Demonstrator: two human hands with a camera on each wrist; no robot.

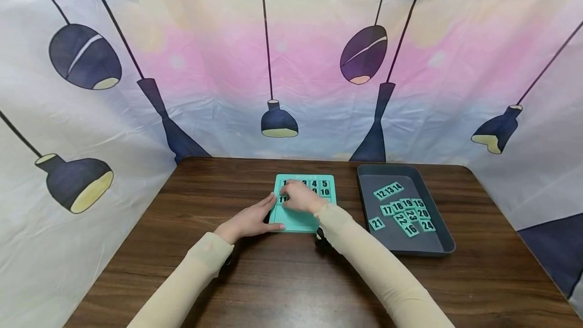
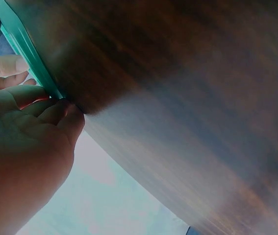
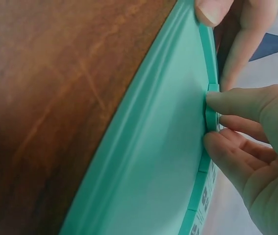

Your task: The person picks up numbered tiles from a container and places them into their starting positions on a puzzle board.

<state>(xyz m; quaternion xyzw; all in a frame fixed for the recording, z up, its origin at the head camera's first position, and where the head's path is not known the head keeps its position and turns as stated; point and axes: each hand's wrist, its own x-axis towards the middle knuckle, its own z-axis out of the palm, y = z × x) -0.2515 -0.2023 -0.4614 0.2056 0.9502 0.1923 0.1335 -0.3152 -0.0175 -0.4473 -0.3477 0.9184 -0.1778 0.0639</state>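
Observation:
A teal number puzzle board (image 1: pixel 298 219) lies on the table, with number tiles filling its upper rows and a bare lower part. My right hand (image 1: pixel 302 197) reaches over its left half; thumb and finger pinch a teal tile (image 3: pixel 211 117) at the left end of the third row. In the head view that tile reads 11. My left hand (image 1: pixel 250 220) holds the board's lower left corner, thumb at the near edge and fingers (image 2: pixel 69 120) along the left side. Some upper tiles hide behind the right hand.
A dark grey tray (image 1: pixel 391 244) stands to the right of the board. Loose number tiles (image 1: pixel 403 206) lie scattered in it, several touching or overlapping. The wooden table (image 1: pixel 291 282) ends at a curtain (image 1: pixel 218 54) printed with lamps.

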